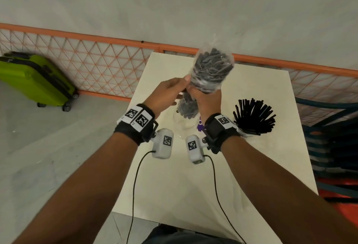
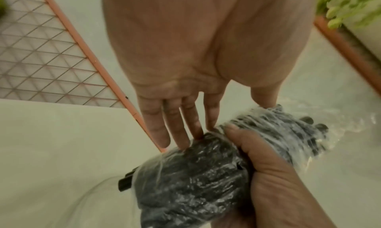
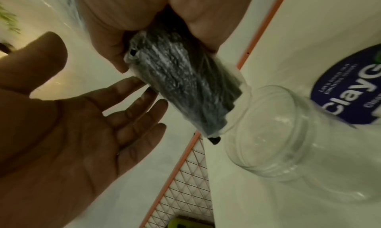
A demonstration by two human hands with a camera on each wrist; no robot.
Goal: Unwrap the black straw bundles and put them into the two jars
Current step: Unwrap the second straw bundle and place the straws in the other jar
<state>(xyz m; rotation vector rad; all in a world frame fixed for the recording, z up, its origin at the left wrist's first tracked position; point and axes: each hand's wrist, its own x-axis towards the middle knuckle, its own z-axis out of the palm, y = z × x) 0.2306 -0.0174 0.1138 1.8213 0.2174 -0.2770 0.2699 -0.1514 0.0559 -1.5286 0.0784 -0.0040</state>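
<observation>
A bundle of black straws [image 1: 212, 69] wrapped in clear plastic is held upright over the white table [image 1: 251, 166]. My right hand [image 1: 205, 100] grips its middle. My left hand [image 1: 174, 88] lies against its left side, with straight fingers [image 2: 179, 130] touching the wrap. The bundle's lower end [image 3: 185, 88] points at the mouth of an empty clear jar [image 3: 278, 141] standing just below it [image 1: 184, 125]. A few bare straw tips poke out of the wrap at that end. To the right, a second jar [image 1: 253, 115] holds a fan of loose black straws.
A purple round sticker [image 3: 346, 88] lies on the table beside the empty jar. An orange mesh fence [image 1: 96, 63] runs behind the table. A green suitcase [image 1: 36, 81] stands on the floor at left. Stacked dark items [image 1: 333, 146] sit off the table's right edge.
</observation>
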